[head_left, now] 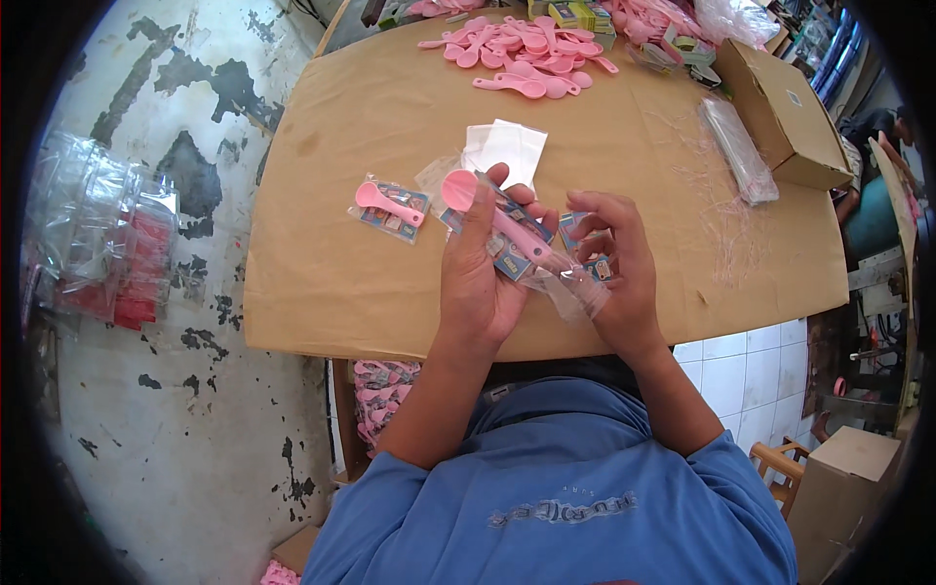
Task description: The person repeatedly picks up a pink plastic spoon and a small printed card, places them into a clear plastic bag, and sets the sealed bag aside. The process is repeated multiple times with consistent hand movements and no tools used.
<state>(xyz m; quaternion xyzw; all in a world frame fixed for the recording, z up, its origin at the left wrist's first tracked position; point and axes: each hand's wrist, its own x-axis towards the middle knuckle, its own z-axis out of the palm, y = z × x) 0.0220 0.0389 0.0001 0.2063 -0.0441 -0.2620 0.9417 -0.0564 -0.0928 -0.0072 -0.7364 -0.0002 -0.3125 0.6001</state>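
Blue cloth of the person's shirt [556,468] fills the lower middle of the view, nearest the camera. Above it, the left hand [480,278] grasps a pink spoon [517,232] together with a printed card [511,263] and a clear bag [570,285], thumb on the near side and fingers behind. The spoon slants, its round bowl up and to the left, its handle running down toward the right hand [626,268]. That hand has its fingers half bent, with the end of the bag against its thumb side; whether it pinches the plastic, I cannot tell. Both hands are above the near part of the brown table [331,283].

Just left of the hands, a second pink spoon [390,205] rests on a flat printed packet [398,230]. White sheets [507,149] lie overlapping just beyond the fingers. Farther out, a heap of pink spoons [526,54] spreads at the far edge. On the right are a bundle of clear plastic [738,151] and an open cardboard box [780,117]. Well to the left, clear and red plastic packages [107,234] sit beyond the table, near a floor [210,419] with worn paint.
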